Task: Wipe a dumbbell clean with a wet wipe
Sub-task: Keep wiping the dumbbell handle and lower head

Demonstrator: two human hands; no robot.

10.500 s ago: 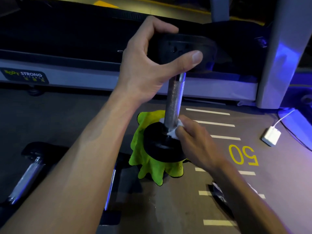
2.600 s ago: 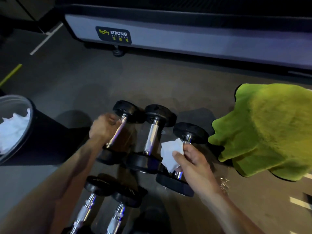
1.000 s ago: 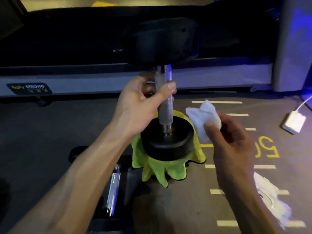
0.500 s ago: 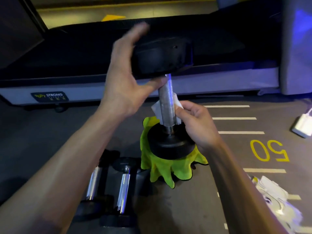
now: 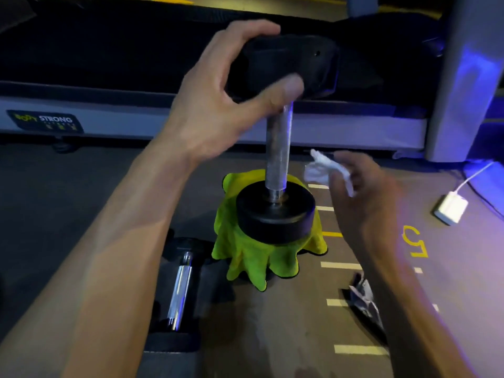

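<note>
head view, the only one i have: the dumbbell (image 5: 275, 148) stands upright in the middle of the frame, its lower black head sitting on a bunched yellow-green cloth (image 5: 253, 257) on the floor (image 5: 68, 186). my left hand (image 5: 218, 105) is at upper centre, fingers and thumb curled round the top head, steadying it. my right hand (image 5: 362, 192) is right of centre, pinching a crumpled white wet wipe (image 5: 324, 169) in its fingertips; the wipe is near the metal handle but apart from it, touching nothing on the dumbbell. the hand is blurred, so i can't read the finger positions finely.

in the lower left another dumbbell (image 5: 177, 293) lies on the floor beside the cloth. a crinkled wrapper or packet (image 5: 365, 298) sits at lower right, partly behind my forearm; i can't tell what it is. a white charger block (image 5: 450, 208) with its cable lies at the right edge, and a treadmill base (image 5: 109, 115) runs across the top.

as for progress, i judge the job is under way but not finished: the wipe is already crumpled, yet nothing shows which parts are clean. handle and both heads may each need a pass.
</note>
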